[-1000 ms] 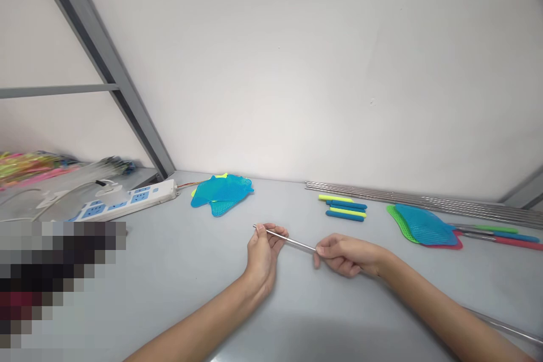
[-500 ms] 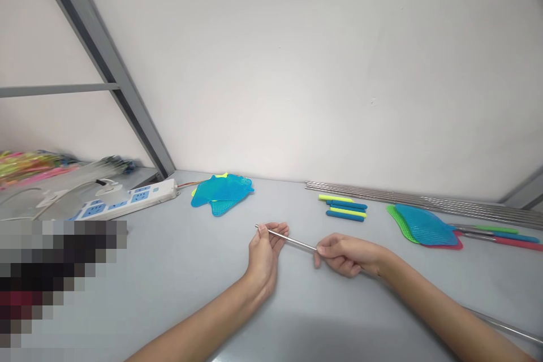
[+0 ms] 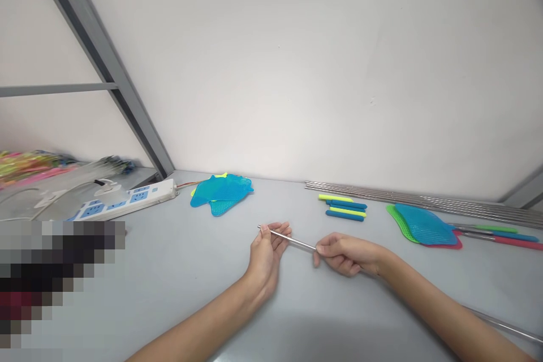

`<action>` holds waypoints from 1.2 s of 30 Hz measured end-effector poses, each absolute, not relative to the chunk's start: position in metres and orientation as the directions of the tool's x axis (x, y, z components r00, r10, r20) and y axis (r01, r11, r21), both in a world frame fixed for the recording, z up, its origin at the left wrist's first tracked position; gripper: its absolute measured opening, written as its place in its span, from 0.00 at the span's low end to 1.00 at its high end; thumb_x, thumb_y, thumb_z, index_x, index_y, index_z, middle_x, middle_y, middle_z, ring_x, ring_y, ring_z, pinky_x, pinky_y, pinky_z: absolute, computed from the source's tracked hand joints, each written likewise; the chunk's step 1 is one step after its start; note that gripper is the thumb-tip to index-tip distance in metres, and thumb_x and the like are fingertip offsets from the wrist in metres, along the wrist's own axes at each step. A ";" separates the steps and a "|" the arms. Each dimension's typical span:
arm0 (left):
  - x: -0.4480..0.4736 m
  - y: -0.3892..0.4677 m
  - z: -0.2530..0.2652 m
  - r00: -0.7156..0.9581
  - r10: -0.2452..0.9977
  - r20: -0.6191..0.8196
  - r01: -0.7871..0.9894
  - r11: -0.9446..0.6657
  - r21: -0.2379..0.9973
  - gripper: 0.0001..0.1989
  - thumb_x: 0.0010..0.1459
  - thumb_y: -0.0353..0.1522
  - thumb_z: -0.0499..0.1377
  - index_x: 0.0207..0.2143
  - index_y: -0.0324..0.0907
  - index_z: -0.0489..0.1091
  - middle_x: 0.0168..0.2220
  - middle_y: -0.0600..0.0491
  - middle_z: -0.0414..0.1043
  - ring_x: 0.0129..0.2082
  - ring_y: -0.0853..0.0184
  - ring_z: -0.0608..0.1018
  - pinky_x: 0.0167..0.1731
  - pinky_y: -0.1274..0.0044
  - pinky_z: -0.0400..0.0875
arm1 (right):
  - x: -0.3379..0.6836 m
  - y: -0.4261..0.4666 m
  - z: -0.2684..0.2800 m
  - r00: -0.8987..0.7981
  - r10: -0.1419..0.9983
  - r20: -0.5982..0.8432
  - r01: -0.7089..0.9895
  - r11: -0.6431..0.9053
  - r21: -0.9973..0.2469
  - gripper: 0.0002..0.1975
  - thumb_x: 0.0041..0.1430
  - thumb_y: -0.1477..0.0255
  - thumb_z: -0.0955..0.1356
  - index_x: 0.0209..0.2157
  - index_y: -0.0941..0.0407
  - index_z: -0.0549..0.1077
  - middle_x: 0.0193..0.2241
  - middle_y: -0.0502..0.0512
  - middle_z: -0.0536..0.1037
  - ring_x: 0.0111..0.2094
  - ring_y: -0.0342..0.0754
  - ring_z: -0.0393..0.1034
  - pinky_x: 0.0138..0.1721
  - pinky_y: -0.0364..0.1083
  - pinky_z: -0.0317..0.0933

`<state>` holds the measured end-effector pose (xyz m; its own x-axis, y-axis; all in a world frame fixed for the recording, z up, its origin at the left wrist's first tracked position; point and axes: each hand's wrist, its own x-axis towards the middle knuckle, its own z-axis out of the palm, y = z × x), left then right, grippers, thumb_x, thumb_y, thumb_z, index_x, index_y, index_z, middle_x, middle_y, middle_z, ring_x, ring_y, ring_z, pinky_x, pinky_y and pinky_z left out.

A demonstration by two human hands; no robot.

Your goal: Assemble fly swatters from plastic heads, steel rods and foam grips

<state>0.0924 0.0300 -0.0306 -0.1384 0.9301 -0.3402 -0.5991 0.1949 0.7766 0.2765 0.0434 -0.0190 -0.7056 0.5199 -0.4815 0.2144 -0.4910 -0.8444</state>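
A thin, long metal rod (image 3: 302,244) slants across the middle of the table, its far end just past my left thumb. My left hand (image 3: 266,251) has its thumb pressed on the rod near that end, palm turned up, the other fingers loosely bent beneath. Farther along, my right hand (image 3: 341,254) pinches the same rod between thumb and fingers. The rod runs on under my right forearm and reappears at the lower right. Beyond my hands lie several blue and yellow handle grips (image 3: 347,210) and, to the left, a pile of blue and yellow fly swatter heads (image 3: 224,192).
At right lie fly swatters (image 3: 426,227) with green, blue and red handles. Behind them, a bundle of metal rods (image 3: 407,199) runs along the wall. A white power strip (image 3: 146,198) with cables sits at left, near a grey metal post (image 3: 127,87). Blurred colourful items lie beyond it.
My left hand and the rod's end have shifted very slightly to the right. My right hand stays nearly still, with the same hold.
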 end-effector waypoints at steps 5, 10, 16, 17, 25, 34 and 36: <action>0.088 0.035 -0.027 -0.082 0.922 -0.378 -0.564 0.270 0.780 0.14 0.56 0.37 0.43 0.33 0.36 0.62 0.41 0.40 0.67 0.33 0.66 0.74 0.39 0.71 0.68 | 0.276 0.043 -0.019 -0.692 0.547 -0.471 0.199 -0.483 -0.853 0.12 0.51 0.66 0.61 0.30 0.61 0.68 0.14 0.41 0.45 0.13 0.33 0.35 0.10 0.36 0.30; 0.083 0.043 -0.026 -0.077 0.924 -0.374 -0.553 0.273 0.787 0.18 0.55 0.40 0.42 0.36 0.37 0.63 0.45 0.44 0.65 0.35 0.66 0.73 0.38 0.73 0.68 | 0.275 0.043 -0.020 -0.679 0.571 -0.463 0.186 -0.475 -0.860 0.13 0.51 0.65 0.61 0.30 0.60 0.67 0.14 0.41 0.44 0.14 0.34 0.34 0.11 0.37 0.30; 0.075 0.054 -0.026 -0.055 0.905 -0.423 -0.564 0.321 0.761 0.20 0.56 0.40 0.39 0.34 0.34 0.63 0.46 0.41 0.63 0.33 0.66 0.74 0.36 0.74 0.69 | 0.274 0.042 -0.019 -0.667 0.585 -0.462 0.181 -0.474 -0.862 0.13 0.51 0.64 0.60 0.30 0.60 0.67 0.15 0.42 0.44 0.14 0.34 0.34 0.11 0.37 0.30; 0.074 0.055 -0.026 -0.044 0.906 -0.421 -0.564 0.325 0.759 0.20 0.55 0.40 0.40 0.34 0.34 0.63 0.46 0.41 0.63 0.33 0.66 0.74 0.36 0.74 0.69 | 0.274 0.042 -0.019 -0.666 0.586 -0.462 0.181 -0.473 -0.862 0.13 0.51 0.64 0.60 0.30 0.60 0.67 0.15 0.42 0.44 0.14 0.34 0.34 0.11 0.37 0.30; 0.070 0.062 -0.034 0.037 0.931 -0.363 -0.546 0.323 0.773 0.17 0.51 0.40 0.49 0.36 0.36 0.64 0.47 0.44 0.63 0.36 0.65 0.73 0.37 0.75 0.68 | 0.274 0.041 -0.021 -0.661 0.594 -0.459 0.179 -0.468 -0.865 0.13 0.51 0.65 0.60 0.31 0.60 0.67 0.15 0.42 0.44 0.14 0.34 0.35 0.11 0.37 0.30; 0.069 0.064 -0.035 0.041 0.932 -0.361 -0.504 0.331 0.798 0.17 0.55 0.37 0.45 0.34 0.32 0.65 0.44 0.40 0.65 0.36 0.65 0.73 0.38 0.74 0.68 | 0.274 0.041 -0.020 -0.661 0.597 -0.455 0.182 -0.461 -0.869 0.12 0.50 0.64 0.61 0.30 0.59 0.67 0.14 0.41 0.45 0.14 0.34 0.34 0.11 0.37 0.30; 0.070 0.063 -0.035 0.042 0.933 -0.358 -0.493 0.331 0.805 0.17 0.55 0.37 0.45 0.34 0.31 0.65 0.43 0.38 0.66 0.36 0.64 0.73 0.39 0.74 0.68 | 0.274 0.041 -0.021 -0.661 0.600 -0.450 0.180 -0.456 -0.872 0.13 0.50 0.64 0.61 0.30 0.59 0.67 0.14 0.41 0.45 0.14 0.34 0.34 0.11 0.37 0.30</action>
<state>0.0696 0.0626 -0.0348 0.0420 0.9329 -0.3576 -0.4931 0.3306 0.8047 0.2742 0.0409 -0.0212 -0.6613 0.5999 -0.4504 0.1800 -0.4559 -0.8716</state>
